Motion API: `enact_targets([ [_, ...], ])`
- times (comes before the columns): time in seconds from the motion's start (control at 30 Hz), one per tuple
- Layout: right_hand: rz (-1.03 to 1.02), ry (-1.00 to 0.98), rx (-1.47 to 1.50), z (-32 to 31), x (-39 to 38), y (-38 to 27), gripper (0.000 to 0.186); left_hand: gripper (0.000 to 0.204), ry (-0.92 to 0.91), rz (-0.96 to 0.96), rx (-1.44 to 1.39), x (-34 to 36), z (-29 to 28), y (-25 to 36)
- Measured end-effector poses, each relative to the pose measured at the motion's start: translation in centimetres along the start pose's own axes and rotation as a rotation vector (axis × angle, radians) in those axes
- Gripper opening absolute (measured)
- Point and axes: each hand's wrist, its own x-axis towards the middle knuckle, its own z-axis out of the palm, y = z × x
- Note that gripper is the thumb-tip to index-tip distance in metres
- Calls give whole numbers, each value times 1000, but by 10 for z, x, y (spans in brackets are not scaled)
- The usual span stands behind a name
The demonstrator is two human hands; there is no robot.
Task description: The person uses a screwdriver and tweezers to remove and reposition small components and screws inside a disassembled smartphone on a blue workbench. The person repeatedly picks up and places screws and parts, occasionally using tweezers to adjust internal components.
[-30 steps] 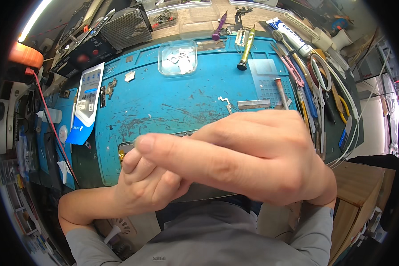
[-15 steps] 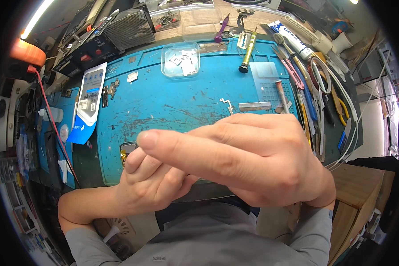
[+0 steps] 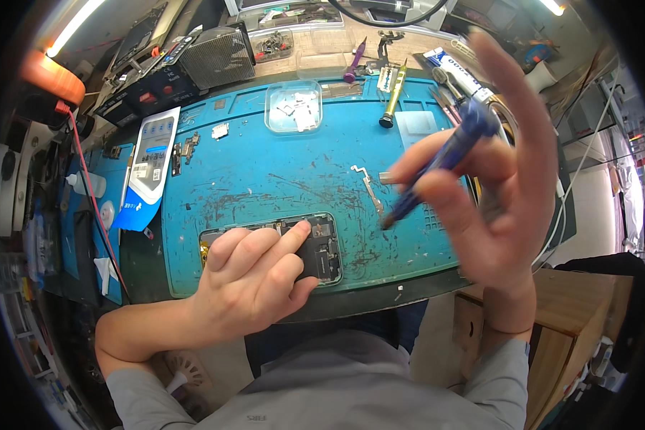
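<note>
An opened smartphone (image 3: 321, 261), its dark inner parts and silver frame showing, lies on the blue work mat (image 3: 251, 172) near its front edge. Across the phone rests my left hand (image 3: 247, 283), closed, with the index fingertip pressed near the phone's upper right part and the other fingers curled. The hand covers much of the phone's left half. Raised to the right, my right hand (image 3: 512, 201) grips a blue screwdriver (image 3: 437, 165) between thumb and fingers. Its dark tip slants down toward the mat; hand and tool are blurred by motion.
A thin metal bracket (image 3: 369, 188) lies right of the phone. Farther back are a clear box of small parts (image 3: 294, 107) and a yellow screwdriver (image 3: 394, 97). A blue-white packet (image 3: 149, 165) lies left; a wooden cabinet (image 3: 573, 304) stands right.
My right hand has lifted away from over my left hand and moved up and to the right, bringing the blue screwdriver into view. The phone is now uncovered; my left hand has barely moved.
</note>
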Motion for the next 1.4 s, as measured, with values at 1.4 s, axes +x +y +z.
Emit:
enact_targets([
  [1.4,384,-109,-691,-39,-43,35,41,32,26,-18,-114,-2,-3,0],
])
